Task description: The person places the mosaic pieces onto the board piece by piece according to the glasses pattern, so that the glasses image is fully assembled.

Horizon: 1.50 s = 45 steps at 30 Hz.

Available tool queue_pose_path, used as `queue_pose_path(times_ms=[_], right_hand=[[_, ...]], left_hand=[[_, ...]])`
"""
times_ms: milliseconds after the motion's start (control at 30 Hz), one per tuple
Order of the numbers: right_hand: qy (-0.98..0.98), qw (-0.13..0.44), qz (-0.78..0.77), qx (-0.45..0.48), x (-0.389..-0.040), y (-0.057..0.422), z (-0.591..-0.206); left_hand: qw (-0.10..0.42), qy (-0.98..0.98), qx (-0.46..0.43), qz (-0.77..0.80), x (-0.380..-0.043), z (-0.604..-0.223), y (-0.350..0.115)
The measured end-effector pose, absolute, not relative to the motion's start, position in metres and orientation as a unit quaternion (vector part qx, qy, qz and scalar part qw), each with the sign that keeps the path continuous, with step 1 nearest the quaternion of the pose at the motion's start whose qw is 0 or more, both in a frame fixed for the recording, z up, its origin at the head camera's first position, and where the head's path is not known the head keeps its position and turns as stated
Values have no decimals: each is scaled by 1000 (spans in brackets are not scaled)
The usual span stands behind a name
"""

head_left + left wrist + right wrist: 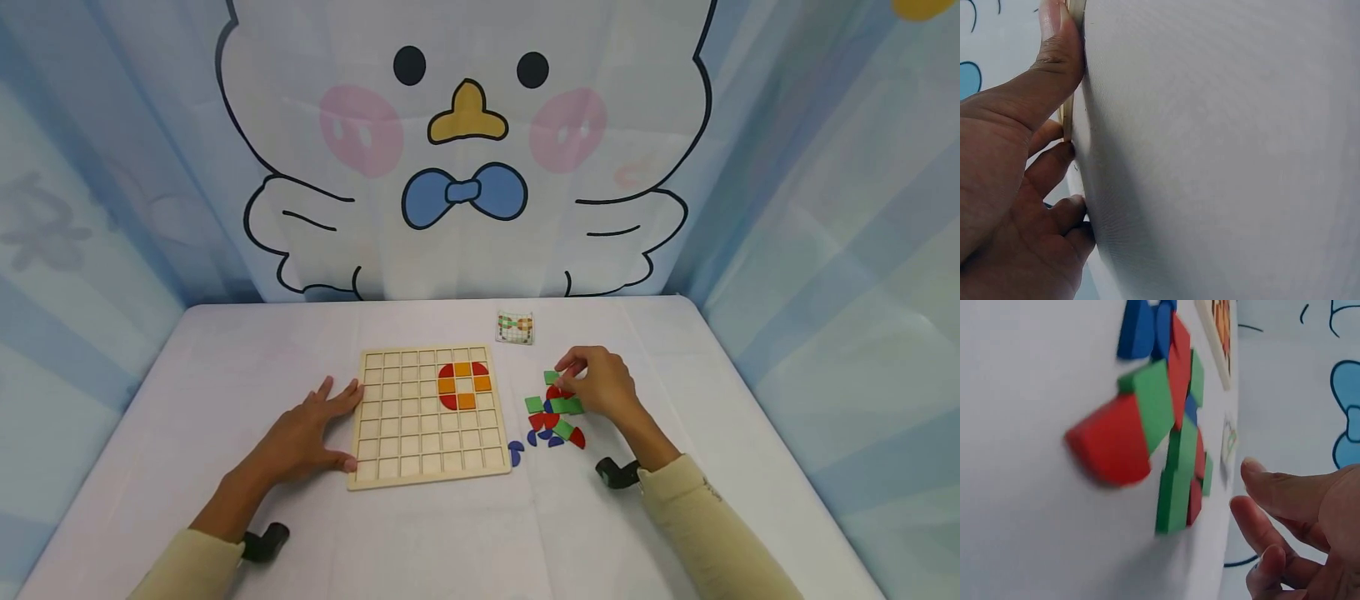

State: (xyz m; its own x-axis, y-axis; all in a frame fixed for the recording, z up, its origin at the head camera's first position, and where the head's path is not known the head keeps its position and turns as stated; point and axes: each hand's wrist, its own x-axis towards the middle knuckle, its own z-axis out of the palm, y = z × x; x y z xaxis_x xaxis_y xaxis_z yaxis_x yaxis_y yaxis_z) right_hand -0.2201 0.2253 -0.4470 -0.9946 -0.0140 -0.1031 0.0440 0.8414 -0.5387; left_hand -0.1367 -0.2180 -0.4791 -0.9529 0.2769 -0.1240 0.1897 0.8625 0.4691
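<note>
The head view looks forward and down from six o'clock, high over the bench, the printed curtain at twelve. The left wrist view, turned sideways, sits low and close to the left fingers, bench filling its three o'clock side; it shares the edge of the board with the head view. The right wrist view, also sideways, faces the coloured pieces closely, right fingers at four o'clock; the head view includes both.

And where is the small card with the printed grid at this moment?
In the head view, the card lies near the far edge of the table, just beyond the far right corner of the wooden board.
</note>
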Motion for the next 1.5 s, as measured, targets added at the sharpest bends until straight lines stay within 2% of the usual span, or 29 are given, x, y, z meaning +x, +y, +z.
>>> queue_pose_path(times_ms=[333,867,1500], right_hand=[[965,85,-247,24,-219,242,-456],[953,98,-287,1,-219,243,-456],[945,70,-320,-26,-208,214,-449]], left_hand=[[101,962,113,227,-137,-480,-218],[94,962,117,226,-137,-481,-218],[90,962,118,227,-137,-480,-217]])
